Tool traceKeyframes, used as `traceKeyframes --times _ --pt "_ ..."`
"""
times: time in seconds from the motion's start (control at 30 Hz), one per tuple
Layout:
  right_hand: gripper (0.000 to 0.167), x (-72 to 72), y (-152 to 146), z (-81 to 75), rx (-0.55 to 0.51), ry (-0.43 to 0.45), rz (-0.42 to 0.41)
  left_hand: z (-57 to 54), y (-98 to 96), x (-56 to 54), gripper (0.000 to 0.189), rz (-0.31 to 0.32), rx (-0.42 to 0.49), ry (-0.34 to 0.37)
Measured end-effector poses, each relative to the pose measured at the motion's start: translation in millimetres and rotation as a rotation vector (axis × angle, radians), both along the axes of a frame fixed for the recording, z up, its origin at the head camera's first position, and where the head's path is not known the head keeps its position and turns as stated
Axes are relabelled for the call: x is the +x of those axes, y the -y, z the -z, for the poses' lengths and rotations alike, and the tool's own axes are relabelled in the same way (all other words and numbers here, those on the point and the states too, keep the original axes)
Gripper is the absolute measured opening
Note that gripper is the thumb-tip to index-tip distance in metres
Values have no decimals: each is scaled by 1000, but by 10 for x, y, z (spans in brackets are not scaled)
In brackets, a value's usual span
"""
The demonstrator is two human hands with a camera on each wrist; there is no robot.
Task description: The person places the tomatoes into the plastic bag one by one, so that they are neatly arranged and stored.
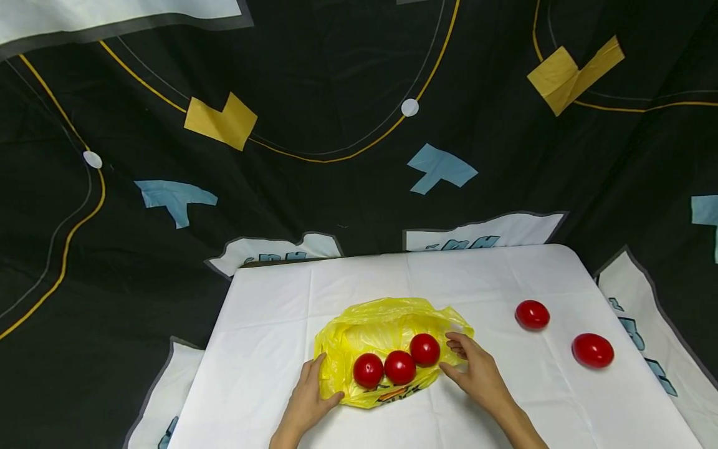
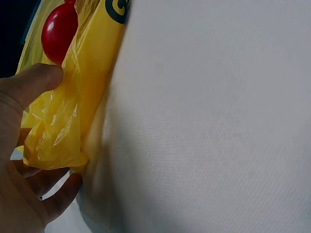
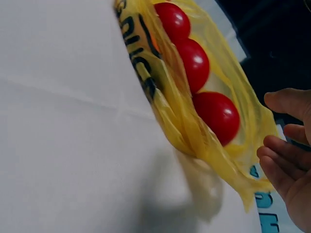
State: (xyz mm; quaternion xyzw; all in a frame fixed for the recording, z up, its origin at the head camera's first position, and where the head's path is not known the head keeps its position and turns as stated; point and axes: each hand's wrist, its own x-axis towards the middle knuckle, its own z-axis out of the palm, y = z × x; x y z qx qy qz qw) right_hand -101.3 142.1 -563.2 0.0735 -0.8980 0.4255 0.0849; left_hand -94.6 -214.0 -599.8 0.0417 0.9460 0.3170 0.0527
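Note:
A yellow plastic bag [image 1: 387,312] lies on its side on the white table, its mouth spread wide. Three shiny red balls [image 1: 368,370] sit in a row inside its front edge. At the bag's left end is my left hand [image 1: 308,396], thumb at the front and forefinger along the side. In the left wrist view, the thumb [image 2: 46,80] touches the film, and the forefinger is partly hidden behind it. My right hand [image 1: 473,373] is at the bag's right end, fingers loosely bent and thumb apart, with no film between them.
Two more glossy red balls, one nearer the back [image 1: 532,315] and one farther right [image 1: 593,350], rest on the table [image 1: 269,312]. A black cloth [image 1: 336,199] with yellow lines and tape pieces hangs behind. White printed paper strips [image 1: 485,232] border the table.

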Motion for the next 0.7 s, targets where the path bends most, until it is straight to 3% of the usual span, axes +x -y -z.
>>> traceKeyframes --times 0.17,0.33,0.7 --pt "50 79 -182 -35 0 -88 36 7 1 -2 92 1 -1 2" --pt "44 150 -425 -52 19 -139 155 8 -2 -6 94 2 4 2" --pt "49 237 -1066 14 59 -112 453 -11 0 -4 93 -2 11 15"
